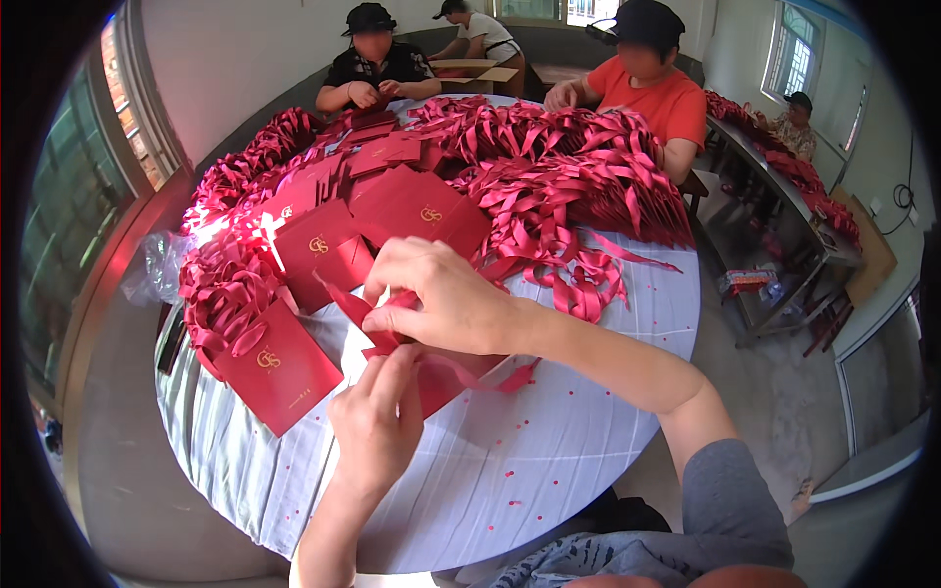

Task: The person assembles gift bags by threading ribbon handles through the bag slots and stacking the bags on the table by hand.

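Observation:
In front of me is a red paper gift bag [443,394], mostly covered by my hands. My left hand [377,419] pinches its upper edge from the near side, with thumb and fingers pressed together. Above it, my right hand [446,299] is closed at the same edge, its fingertips on a red ribbon [343,299]. Another length of ribbon trails to the right beneath my right wrist. Which bit of ribbon or paper lies inside each pinch is partly hidden. A finished-looking bag [279,377] with a gold emblem lies flat left of my hands.
Flat red bags [417,211] are heaped beyond my hands, and ribboned bags [578,186] stand packed at the back right. Red specks dot the white tablecloth [549,441]. Two co-workers [652,103] sit across the round table. A long side table [784,181] holds more ribbons.

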### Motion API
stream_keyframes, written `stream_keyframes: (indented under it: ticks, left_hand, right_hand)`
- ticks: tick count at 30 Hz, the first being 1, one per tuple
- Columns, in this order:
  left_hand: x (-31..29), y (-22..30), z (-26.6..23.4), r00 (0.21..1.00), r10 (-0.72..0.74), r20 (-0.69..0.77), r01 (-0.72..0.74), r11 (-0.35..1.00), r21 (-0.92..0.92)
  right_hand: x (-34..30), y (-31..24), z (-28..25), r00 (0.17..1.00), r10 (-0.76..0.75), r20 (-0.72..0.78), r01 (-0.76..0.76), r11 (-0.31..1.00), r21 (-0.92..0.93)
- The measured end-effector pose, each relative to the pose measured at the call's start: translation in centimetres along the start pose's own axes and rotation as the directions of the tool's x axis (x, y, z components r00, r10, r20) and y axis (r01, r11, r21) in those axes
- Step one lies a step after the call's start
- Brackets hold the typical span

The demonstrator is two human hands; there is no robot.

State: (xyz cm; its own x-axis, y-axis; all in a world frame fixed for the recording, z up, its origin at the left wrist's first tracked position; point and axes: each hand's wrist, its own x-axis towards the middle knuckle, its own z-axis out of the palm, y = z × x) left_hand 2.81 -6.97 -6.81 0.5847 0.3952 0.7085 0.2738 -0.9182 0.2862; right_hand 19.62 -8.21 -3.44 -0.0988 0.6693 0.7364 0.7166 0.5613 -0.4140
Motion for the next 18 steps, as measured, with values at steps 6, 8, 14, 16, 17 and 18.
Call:
stream_keyframes:
  ticks: [6, 8, 14, 16, 17, 18]
  left_hand:
    - [1.2, -2.2, -0.5, 0.964, -0.257, -0.063, 0.246, 0.957, -0.152]
    - [1.1, -2.7, 0.1, 0.959, -0.273, -0.071, 0.257, 0.95, -0.177]
    - [1.2, -3.0, 0.1, 0.932, -0.358, -0.052, 0.33, 0.899, -0.287]
    - [1.1, -3.4, 0.1, 0.907, -0.421, 0.017, 0.401, 0.851, -0.34]
    - [1.0, -3.5, 0.1, 0.906, -0.422, 0.016, 0.402, 0.85, -0.339]
    - [0.9, -3.7, 0.2, 0.914, -0.406, 0.001, 0.384, 0.863, -0.329]
  right_hand:
    - [-2.4, -1.5, -1.7, 0.99, -0.028, -0.138, 0.003, 0.984, -0.177]
    - [-4.3, -1.1, -0.9, 0.984, 0.16, 0.073, -0.141, 0.966, -0.217]
    - [-6.3, -0.4, 1.3, 0.978, 0.192, -0.083, -0.208, 0.933, -0.292]
    - [-6.5, -0.1, 1.4, 0.979, 0.187, -0.083, -0.203, 0.929, -0.31]
    - [-6.6, 0.0, 1.5, 0.98, 0.18, -0.083, -0.197, 0.923, -0.329]
    - [-6.9, -0.1, 1.5, 0.976, 0.219, 0.012, -0.202, 0.917, -0.343]
